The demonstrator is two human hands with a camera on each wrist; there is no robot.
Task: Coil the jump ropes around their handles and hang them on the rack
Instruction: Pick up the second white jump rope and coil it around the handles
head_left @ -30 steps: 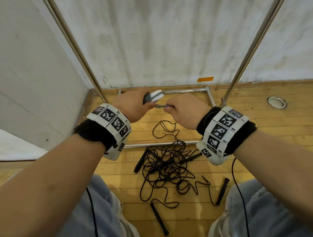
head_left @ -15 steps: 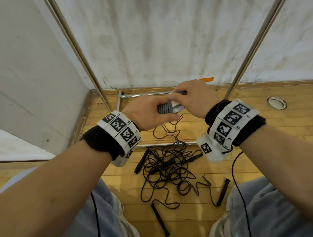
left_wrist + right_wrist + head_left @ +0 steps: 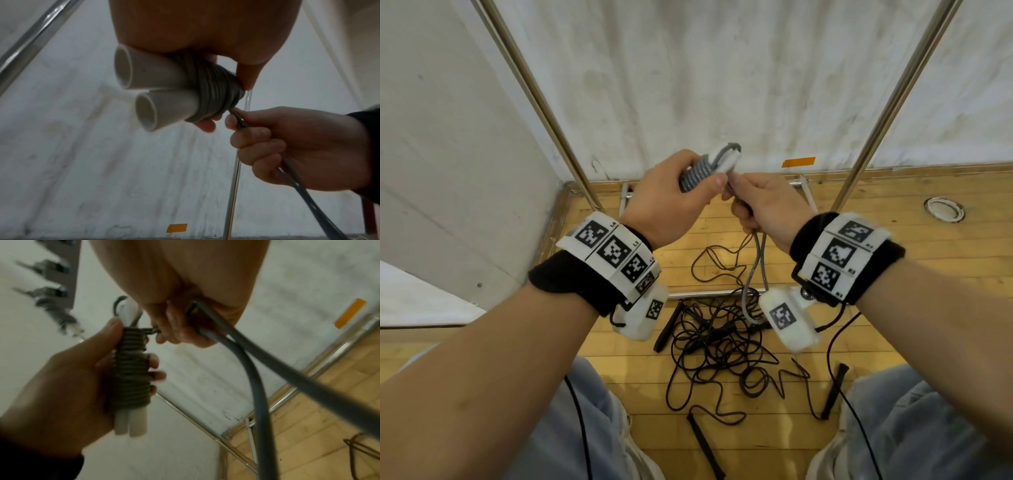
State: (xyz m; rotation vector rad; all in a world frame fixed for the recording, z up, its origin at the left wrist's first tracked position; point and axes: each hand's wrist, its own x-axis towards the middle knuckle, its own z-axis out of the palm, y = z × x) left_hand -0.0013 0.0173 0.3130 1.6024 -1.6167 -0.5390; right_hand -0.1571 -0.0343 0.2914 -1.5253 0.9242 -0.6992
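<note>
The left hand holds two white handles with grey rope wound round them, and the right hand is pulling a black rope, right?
Not quite. The rope in the right hand is grey, the same one wound round the white handles that the left hand holds; the right wrist view shows it. The black ropes lie tangled on the floor.

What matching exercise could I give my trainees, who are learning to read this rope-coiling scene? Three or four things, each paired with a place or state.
Things:
1. white handles
2. grey rope
3. black ropes
4. orange tape

Places or states:
A. tangled on the floor
B. stuck low on the wall
C. side by side in the left hand, wrapped in coils
D. slack loop hanging from the right hand

Pairs: 1-C, 2-D, 3-A, 4-B
</note>
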